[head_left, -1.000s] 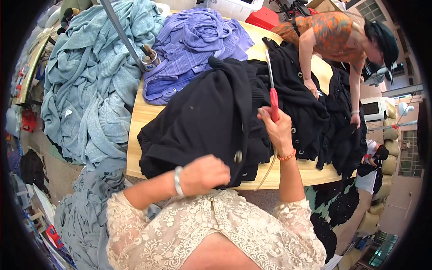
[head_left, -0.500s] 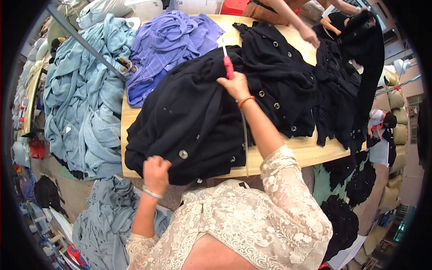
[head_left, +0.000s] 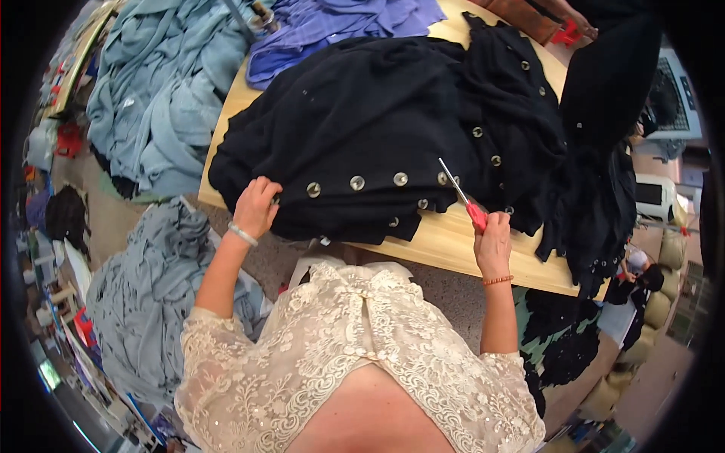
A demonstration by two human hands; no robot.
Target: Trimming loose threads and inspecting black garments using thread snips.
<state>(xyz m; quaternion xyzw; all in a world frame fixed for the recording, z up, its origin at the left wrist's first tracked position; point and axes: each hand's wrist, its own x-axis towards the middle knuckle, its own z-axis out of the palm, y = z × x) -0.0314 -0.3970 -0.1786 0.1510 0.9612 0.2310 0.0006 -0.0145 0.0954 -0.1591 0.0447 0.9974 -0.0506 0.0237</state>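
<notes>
A black buttoned cardigan lies spread on the pale wooden table, with a row of shiny round buttons along its near edge. At the left end of that row, my left hand has its fingers curled on the knit edge, pinching it. My right hand is closed around a red-handled tool with a slim metal blade. The blade points up and left, its tip close to a button at the right end of the row. Whether the tip touches the cloth I cannot tell.
More black buttoned garments lie to the right, and a dark one hangs raised beside a co-worker's hand. Purple clothes sit at the back, pale blue knits at the left. A grey-blue heap lies lower left.
My right hand has come back toward me and right, bringing the red-handled tool to the button row. The near edge is now laid out with more buttons showing. My view has shifted.
</notes>
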